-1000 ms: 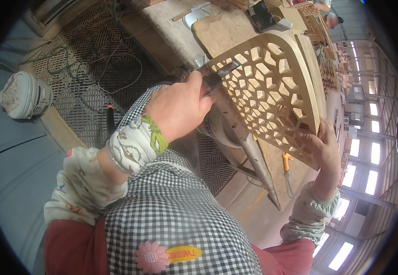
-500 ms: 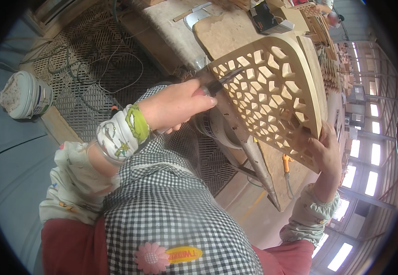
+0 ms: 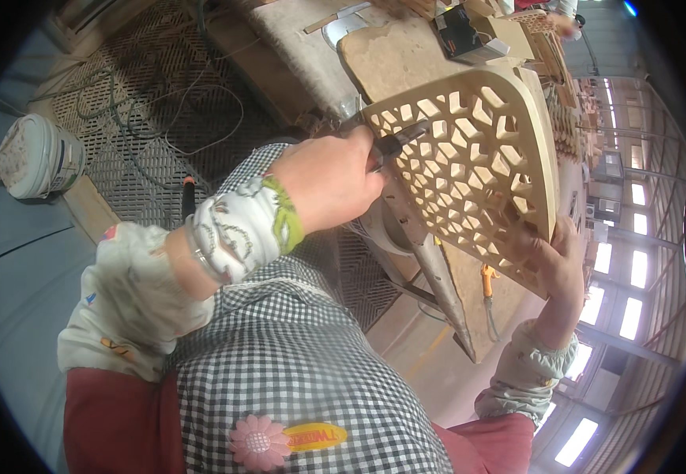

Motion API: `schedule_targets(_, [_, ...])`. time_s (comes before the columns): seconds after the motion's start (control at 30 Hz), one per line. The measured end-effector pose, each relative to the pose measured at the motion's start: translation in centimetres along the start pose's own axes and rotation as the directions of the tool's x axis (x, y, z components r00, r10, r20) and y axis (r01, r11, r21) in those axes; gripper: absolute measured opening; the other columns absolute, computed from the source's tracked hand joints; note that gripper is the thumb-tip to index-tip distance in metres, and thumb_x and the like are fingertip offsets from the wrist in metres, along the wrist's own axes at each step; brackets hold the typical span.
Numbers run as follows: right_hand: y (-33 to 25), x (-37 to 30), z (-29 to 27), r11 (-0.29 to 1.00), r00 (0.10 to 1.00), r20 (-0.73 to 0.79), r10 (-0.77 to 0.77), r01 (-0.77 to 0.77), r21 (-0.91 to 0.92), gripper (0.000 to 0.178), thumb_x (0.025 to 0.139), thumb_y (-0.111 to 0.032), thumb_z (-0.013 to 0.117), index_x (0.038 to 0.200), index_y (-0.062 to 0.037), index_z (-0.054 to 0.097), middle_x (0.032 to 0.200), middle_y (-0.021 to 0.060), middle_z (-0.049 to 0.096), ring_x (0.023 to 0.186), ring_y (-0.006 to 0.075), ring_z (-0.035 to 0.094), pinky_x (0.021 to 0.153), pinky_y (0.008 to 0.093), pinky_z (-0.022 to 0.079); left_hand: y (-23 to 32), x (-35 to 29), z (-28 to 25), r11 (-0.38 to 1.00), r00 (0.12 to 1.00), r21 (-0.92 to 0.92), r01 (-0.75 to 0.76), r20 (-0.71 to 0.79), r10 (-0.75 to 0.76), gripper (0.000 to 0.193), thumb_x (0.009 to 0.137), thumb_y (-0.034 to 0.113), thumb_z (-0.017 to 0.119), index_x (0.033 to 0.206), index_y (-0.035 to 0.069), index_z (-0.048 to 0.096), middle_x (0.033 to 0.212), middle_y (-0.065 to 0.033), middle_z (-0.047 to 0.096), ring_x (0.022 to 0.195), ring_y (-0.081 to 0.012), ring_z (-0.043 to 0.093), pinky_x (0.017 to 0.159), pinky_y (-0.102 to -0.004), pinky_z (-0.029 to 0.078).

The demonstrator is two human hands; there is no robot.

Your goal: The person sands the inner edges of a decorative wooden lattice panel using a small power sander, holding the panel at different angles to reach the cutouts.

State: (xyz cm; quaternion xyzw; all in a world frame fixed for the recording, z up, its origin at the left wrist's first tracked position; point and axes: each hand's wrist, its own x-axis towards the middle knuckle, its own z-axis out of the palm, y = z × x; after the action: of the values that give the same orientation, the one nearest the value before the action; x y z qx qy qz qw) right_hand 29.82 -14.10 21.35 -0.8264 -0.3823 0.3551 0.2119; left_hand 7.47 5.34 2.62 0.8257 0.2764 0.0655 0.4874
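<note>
Okay, left hand (image 3: 328,180) is clamped on the tool (image 3: 390,147): fingers round the dark handle, blade sticking out up and right. Tip sits over the small holes at the upper left of the panel (image 3: 465,170); can't tell if it touches wood.

Right hand (image 3: 552,257) is clamped on the panel near its lower right corner, some fingers across the pierced face, the rest hidden. So panel lies between the hands: just right of the left grip, reaching up and left from the right one. It's tilted, rounded corner at top right. Can't tell whether any edge bears on the bench (image 3: 303,63).

Around it: tan board (image 3: 386,59) on the bench above the panel, dark box (image 3: 455,33) just beside that. Orange gun (image 3: 488,280) below the panel. White bucket (image 3: 39,158) well left, next to the slatted mat (image 3: 149,59) with hoses over it. Checked apron (image 3: 303,355) fills lower centre.
</note>
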Motion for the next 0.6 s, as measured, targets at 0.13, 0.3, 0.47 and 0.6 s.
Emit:
schedule_targets(0.13, [1.9,-0.1,-0.8,1.0,0.999,-0.023,-0.026,0.026,0.001,0.043,0.094,-0.023,0.081,0.122,0.0073,0.069,0.088,0.0061,0.073,0.075,0.0106,0.063,0.066,0.0264,0.049,0.3,-2.7,0.5,0.995,1.0,0.093,0.019,-0.02,-0.017,0.037,0.099,0.033,0.068,0.108,0.0,0.054,0.089,-0.0178,0.076,0.081,-0.0416,0.075,0.072,-0.0524,0.059])
schedule_targets(0.3, [2.0,0.4,-1.0,0.995,0.999,0.04,-0.029,0.025,0.099,0.044,0.094,-0.022,0.081,0.125,0.0071,0.068,0.098,0.0076,0.075,0.081,0.0125,0.066,0.071,0.0261,0.051,-1.1,-4.9,1.2,0.995,0.999,0.09,0.043,-0.014,-0.042,0.039,0.101,0.035,0.066,0.11,0.0,0.052,0.09,-0.0146,0.077,0.08,-0.0382,0.076,0.07,-0.0497,0.059])
schedule_targets(0.47, [1.6,0.0,-0.4,0.991,0.999,0.021,-0.048,0.045,0.126,0.048,0.093,-0.022,0.081,0.129,0.0073,0.067,0.104,0.0081,0.075,0.086,0.0121,0.065,0.074,0.0269,0.051,-0.2,-3.1,2.8,0.984,0.998,0.18,0.008,-0.07,0.005,0.037,0.101,0.033,0.067,0.112,0.0,0.052,0.086,-0.0158,0.077,0.076,-0.0378,0.076,0.068,-0.049,0.06])
schedule_targets(0.6, [1.4,0.1,-0.9,0.995,0.998,0.067,-0.007,0.001,0.096,0.051,0.092,-0.02,0.08,0.132,0.0075,0.066,0.105,0.0077,0.075,0.088,0.012,0.064,0.076,0.0269,0.051,0.2,-1.9,3.6,0.966,0.994,0.257,0.02,-0.108,0.008,0.038,0.098,0.031,0.07,0.112,0.0,0.053,0.082,-0.0164,0.077,0.075,-0.0384,0.076,0.066,-0.0483,0.061])
